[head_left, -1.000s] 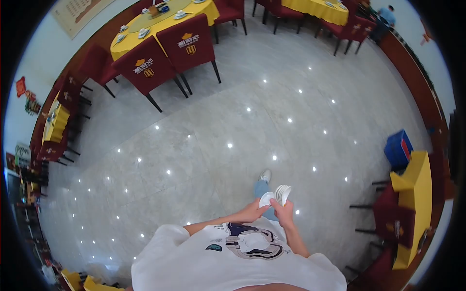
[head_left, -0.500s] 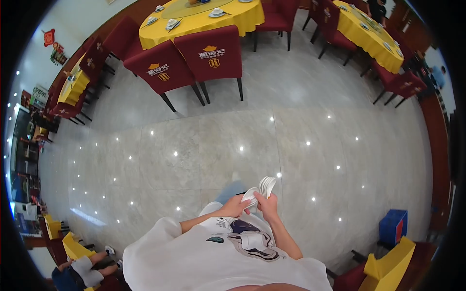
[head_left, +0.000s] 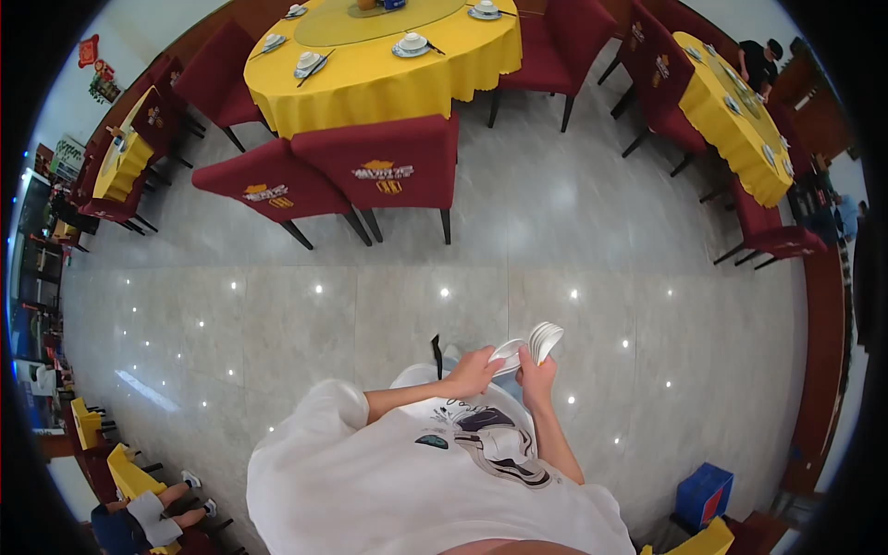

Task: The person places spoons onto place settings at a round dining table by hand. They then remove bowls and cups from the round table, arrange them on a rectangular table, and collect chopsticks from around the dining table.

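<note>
- Landmark: round table [head_left: 388, 92], yellow cloth, standing ahead of you; all places below are given from it.
- White stack [head_left: 546, 340]: several thin nested pieces, edges fanned; on your side of the round table, well apart from it, held above the floor [head_left: 305, 342]. Spoons or small dishes; exact form too small to tell.
- Loose white piece [head_left: 507, 352]: beside the white stack, on the same side of the round table; whether it is single or doubled, you cannot tell.
- Right hand [head_left: 537, 372]: closed, pinching the lower end of the white stack; upper edges project toward the round table.
- Left hand [head_left: 474, 370]: fingers drawn together, pinching the near edge of the loose white piece.
- Material, by judgement: glazed ceramic or hard plastic; stiff, with no give under your fingers.
- Weight, by judgement: each piece light, the white stack noticeably heavier and inclined to tip at its fanned end.
- Surface, by judgement: smooth, slippery if damp; nested faces may slide over one another.
- Fragility, by judgement: thin rims liable to chip, especially over this hard floor.
- Hold, advised: your thumb across the gathered lower end, fingers supporting beneath; light pressure, rims left free.
- Red chairs [head_left: 398, 171]: backs toward you, at the near edge of the round table.
</note>
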